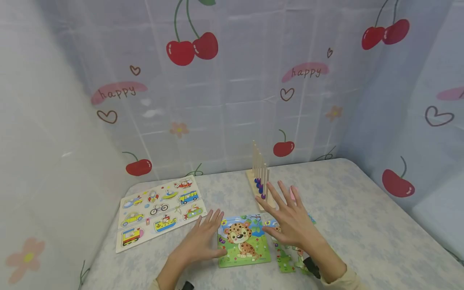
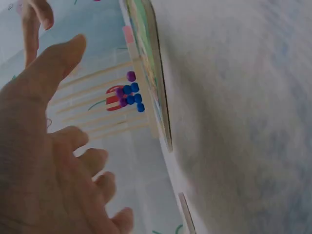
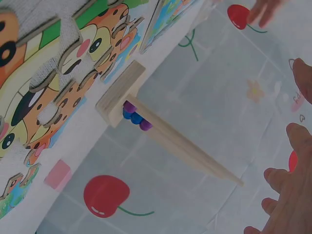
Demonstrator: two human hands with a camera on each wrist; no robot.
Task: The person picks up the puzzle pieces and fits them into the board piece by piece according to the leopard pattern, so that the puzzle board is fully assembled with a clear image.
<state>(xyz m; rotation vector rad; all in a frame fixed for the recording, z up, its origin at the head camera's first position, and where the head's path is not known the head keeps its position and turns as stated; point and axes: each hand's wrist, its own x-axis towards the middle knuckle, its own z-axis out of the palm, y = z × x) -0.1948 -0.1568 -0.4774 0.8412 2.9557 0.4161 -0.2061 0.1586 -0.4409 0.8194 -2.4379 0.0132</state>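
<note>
My left hand [image 1: 201, 241] hovers with spread fingers at the left edge of a leopard picture board [image 1: 242, 241], holding nothing. My right hand [image 1: 291, 223], fingers also spread, is above loose jigsaw pieces [image 1: 284, 259] to the right of that board, partly hiding them. In the right wrist view, these pieces [image 3: 73, 53] carry spotted-animal faces and have gaps between them. The left wrist view shows the left hand [image 2: 53, 161] apart from the table surface, its fingers bent slightly.
A wooden peg stand [image 1: 266, 177] with blue and purple beads [image 1: 259, 185] stands behind the right hand. At the left lies a vehicle puzzle board [image 1: 159, 211]. A pink block [image 3: 57, 174] sits near the stand. A cherry-print curtain [image 1: 224, 100] encloses the table.
</note>
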